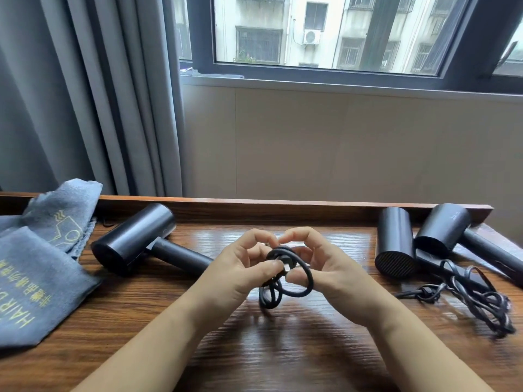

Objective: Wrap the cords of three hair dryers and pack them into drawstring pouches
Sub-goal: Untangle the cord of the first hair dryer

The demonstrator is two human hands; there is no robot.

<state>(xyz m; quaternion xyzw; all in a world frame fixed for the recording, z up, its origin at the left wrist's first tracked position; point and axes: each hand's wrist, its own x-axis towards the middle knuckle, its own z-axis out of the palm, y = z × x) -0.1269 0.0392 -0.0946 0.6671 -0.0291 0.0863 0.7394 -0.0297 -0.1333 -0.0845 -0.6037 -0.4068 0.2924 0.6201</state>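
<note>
Worktop [283, 349]: dark brown wood, strong grain, glossy, reflecting window light; raised lip along the far edge. Behind it a plain beige wall panel [339, 142] under a dark-framed window [325, 32], which looks onto a pale apartment block with an air-conditioner unit. Grey curtain [85, 94] hangs in folds at left, reaching down behind the worktop.

Both hands raised just above the worktop centre, close together. Left hand [240, 270]: fingers curled, thumb and forefinger pinching a coiled black cord [285, 275] near its plug end. Right hand [325, 267]: fingers curled, thumb passing through a loop of the same coil, gripping it. The coil hangs between the hands, several loops, lowest loops near the wood; contact with the surface cannot be told.

Left hair dryer [135, 239]: black, lying on its side, handle pointing toward the hands; handle end hidden behind the left hand, so its link to the held cord is not visible.

Two further black hair dryers at right, side by side, near the far lip: middle dryer [394, 241] with grille facing the camera, right dryer [444, 227] with handle running off to the right. Loose tangled cords [475, 295] lie in front of them on the wood.

Grey drawstring pouches [42, 264] with yellow print, overlapping in a heap at far left, just beside the left dryer.
</note>
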